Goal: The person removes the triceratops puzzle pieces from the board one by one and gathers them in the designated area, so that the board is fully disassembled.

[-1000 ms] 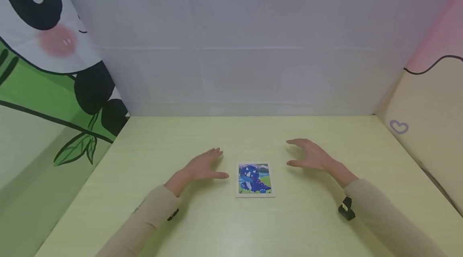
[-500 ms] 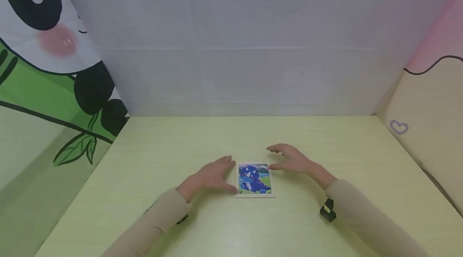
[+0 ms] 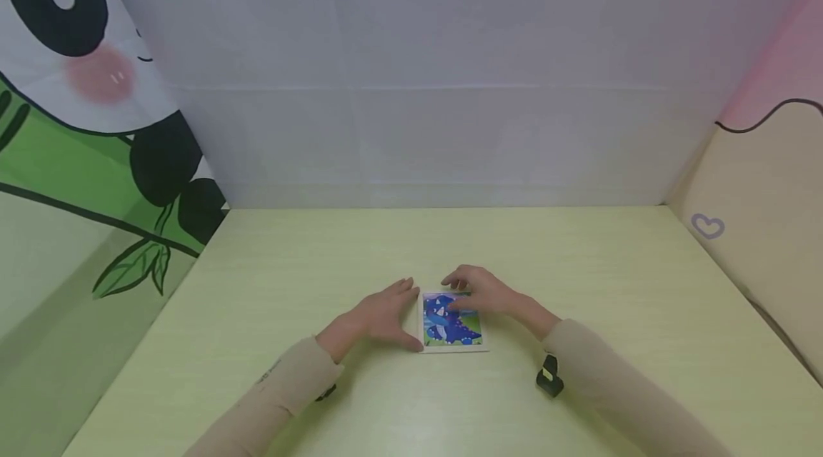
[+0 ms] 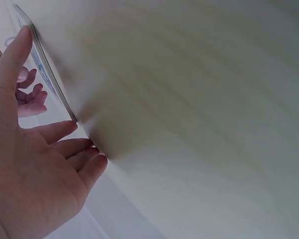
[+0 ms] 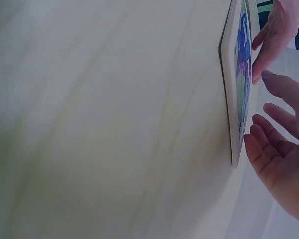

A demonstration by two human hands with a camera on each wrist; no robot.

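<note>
A small flat picture board with a blue cartoon dinosaur and a white border lies on the table, mid-front in the head view. My left hand is at its left side, thumb and forefinger spread along that edge. In the left wrist view the thumb meets the near part of the edge, and the fingertips touch the far corner and the tabletop. Over the board's upper right part hovers my right hand, its fingers loosely bent. The right wrist view shows these fingers holding nothing, just above the board's surface.
The pale wood-grain table runs back to a whitish cloth wall. Printed side panels stand left and right, the left panel with a green and black cartoon design. A small black device is strapped at the right wrist.
Both hands have come inward. The left one reached the board's left edge and stayed there, while the right one moved left until over the board. The board has not visibly moved.
</note>
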